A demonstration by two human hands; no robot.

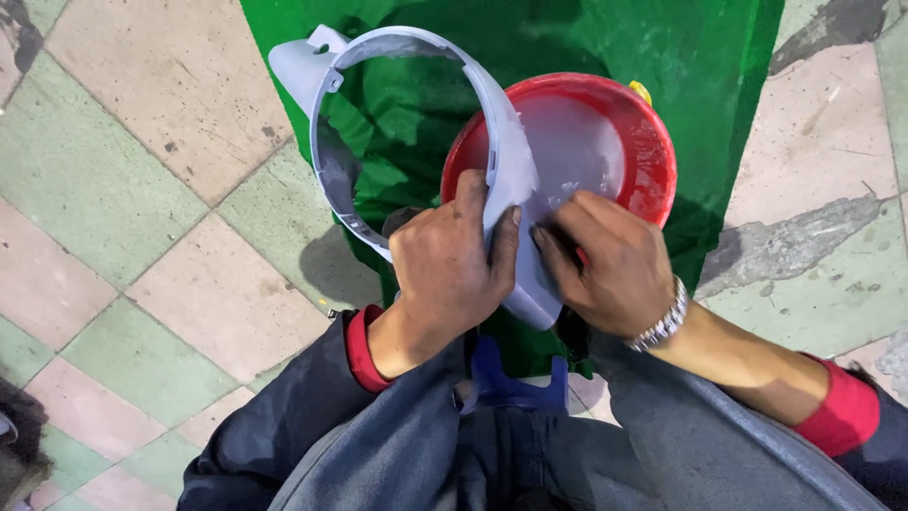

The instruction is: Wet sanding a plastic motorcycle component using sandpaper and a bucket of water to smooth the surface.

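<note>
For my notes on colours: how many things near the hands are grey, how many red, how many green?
Grey: 1, curved plastic panel
Red: 1, bucket
Green: 1, sheet
Total: 3
Left hand and right hand both grip the panel.

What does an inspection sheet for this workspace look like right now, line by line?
Surface: green sheet spread over a tiled floor.
Job's things: grey curved plastic panel held over a red bucket of cloudy water.
Clutter: small yellow item at the bucket's rim.
Grippers: left hand grips the panel; right hand, wearing a metal watch, presses on it.
Cables: nothing seen.
Surroundings: worn, cracked pink and green tiles; blue object between the knees.
</note>
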